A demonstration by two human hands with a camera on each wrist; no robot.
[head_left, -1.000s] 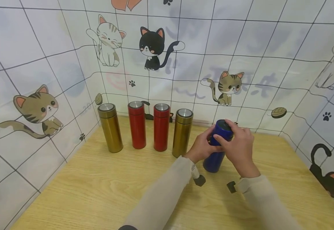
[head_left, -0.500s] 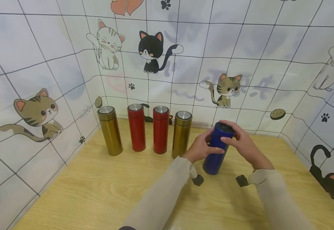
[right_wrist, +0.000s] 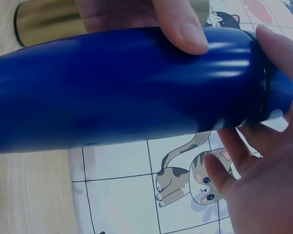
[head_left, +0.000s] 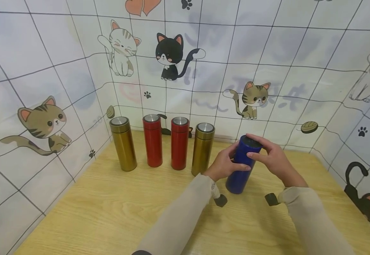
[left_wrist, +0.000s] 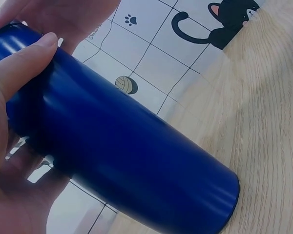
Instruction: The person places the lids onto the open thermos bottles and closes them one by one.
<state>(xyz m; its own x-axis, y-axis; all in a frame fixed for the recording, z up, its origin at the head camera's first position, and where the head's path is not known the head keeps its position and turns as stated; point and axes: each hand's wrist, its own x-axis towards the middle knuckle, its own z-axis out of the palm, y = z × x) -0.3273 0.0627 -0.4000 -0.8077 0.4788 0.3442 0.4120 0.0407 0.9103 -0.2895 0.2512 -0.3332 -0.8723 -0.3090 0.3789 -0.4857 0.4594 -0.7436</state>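
A blue thermos bottle stands on the table, its top leaning slightly right and away from upright. Around its upper body the left hand wraps, thumb in front and fingers behind. My right hand holds the bottle's dark-topped lid with thumb and fingers on opposite sides. In the right wrist view a dark seam shows between the blue lid and the body. The left wrist view has the bottle's base at the wood surface. The right hand's far fingers are partly hidden.
Left of the blue bottle stands a row of upright thermos bottles: a gold one, a red one, another red one and a gold one. A cat-patterned tiled covering encloses the wooden table.
The right wrist has swung outward to the right and its fingers have shifted round the lid. The bottle's top leans a little further right. The left hand keeps its grip.
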